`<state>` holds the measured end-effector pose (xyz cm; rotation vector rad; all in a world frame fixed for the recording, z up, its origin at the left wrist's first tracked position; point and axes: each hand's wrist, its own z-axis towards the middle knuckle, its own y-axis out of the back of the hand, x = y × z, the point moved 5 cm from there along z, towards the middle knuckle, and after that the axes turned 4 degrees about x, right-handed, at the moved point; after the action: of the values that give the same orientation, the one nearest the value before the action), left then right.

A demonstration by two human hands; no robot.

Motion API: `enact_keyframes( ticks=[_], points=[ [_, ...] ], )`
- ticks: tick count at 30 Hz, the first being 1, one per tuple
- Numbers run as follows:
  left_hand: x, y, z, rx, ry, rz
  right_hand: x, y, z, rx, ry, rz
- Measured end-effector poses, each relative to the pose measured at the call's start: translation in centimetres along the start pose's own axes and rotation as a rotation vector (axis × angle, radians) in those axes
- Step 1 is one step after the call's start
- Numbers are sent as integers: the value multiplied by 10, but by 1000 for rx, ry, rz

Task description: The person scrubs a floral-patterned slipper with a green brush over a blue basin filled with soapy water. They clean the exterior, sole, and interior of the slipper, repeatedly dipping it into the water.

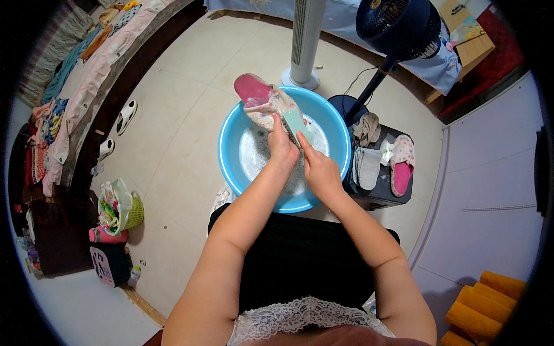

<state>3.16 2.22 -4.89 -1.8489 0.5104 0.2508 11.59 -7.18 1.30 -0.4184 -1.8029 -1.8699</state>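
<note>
My left hand (282,145) grips a floral fabric slipper (272,106) with a pink insole, its heel end pointing to the upper left over a blue plastic basin (225,162). Soapy water (257,153) with foam lies in the basin. In my right hand (319,171) is a pale green scrubbing brush (296,123), laid against the slipper's toe part, with my index finger stretched along it. A second floral slipper (402,166) rests on a black box-like stool (381,197) at the right, beside grey-white insoles (367,168) and a crumpled beige cloth (368,129).
Beyond the basin stand a white tower fan (307,43) and a dark pedestal fan (381,82). At the left are black-and-white slippers (127,117), a green waste basket (136,213) and a bed (82,112). Rolled orange material (480,307) lies at the lower right.
</note>
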Motion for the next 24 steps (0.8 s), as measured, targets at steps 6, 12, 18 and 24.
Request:
enact_keyframes(
  ticks=[6,12,18,24],
  points=[
    [11,-1,-14,8,-51,53,-6,4,10,-79,18,20],
    [14,-5,-19,83,-15,90,-8,6,19,-119,-3,12],
    [27,-11,-39,78,3,163,-11,20,36,-118,-84,-43],
    [28,-9,-39,100,11,175,-15,16,38,-156,-55,-39]
  ],
)
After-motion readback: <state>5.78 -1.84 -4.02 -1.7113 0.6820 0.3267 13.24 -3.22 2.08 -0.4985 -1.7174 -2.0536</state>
